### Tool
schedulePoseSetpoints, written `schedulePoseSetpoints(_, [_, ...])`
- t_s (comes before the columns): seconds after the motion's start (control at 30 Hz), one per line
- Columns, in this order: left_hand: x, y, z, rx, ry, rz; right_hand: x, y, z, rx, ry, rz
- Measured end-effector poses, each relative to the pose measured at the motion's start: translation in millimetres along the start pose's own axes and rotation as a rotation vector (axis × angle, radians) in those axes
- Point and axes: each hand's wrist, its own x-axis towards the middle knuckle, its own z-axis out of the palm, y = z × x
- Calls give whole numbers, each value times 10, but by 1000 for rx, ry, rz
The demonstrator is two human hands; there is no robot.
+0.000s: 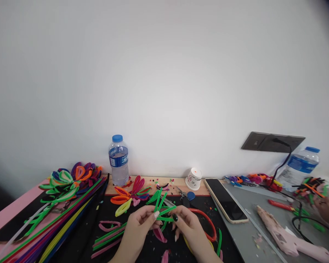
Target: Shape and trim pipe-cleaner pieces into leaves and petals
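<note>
Both hands meet at the front middle, over a black mat [156, 250]. My left hand [140, 227] is closed, its thumb and fingers pinching several bright green pipe cleaners [161, 209] that cross and fan upward. My right hand [191, 231] is also closed, with fingertips on the right-hand ends of the same green pipe cleaners. Pink and green pipe cleaners [106, 239] lie beside my left wrist. A pink loop [160, 235] is on the mat just below the hands. Red-handled pliers [208, 223] lie partly hidden behind my right hand.
Pipe-cleaner flowers [63, 179] and long coloured stems [57, 230] lie left. Behind are a water bottle [118, 160], petal loops [134, 191] and a paper cup [194, 179]. To the right are a phone [227, 201], a pink glue gun [285, 233] and another person's hand [327, 208].
</note>
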Motion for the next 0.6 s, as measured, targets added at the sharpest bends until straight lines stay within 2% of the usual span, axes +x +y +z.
schedulePoseSetpoints(0.2, [-35,28,24,28,-42,-13,-24,-31,17,-134,-52,125])
schedulePoseSetpoints(0.37, [-71,65,74,114,-131,-3,20,67,-24,-36,-33,96])
schedulePoseSetpoints(0.47, [-66,63,72,144,-146,5,45,119,-43,12,-8,100])
schedulePoseSetpoints(0.6, [-48,34,50,171,-172,-9,44,78,-28,61,11,118])
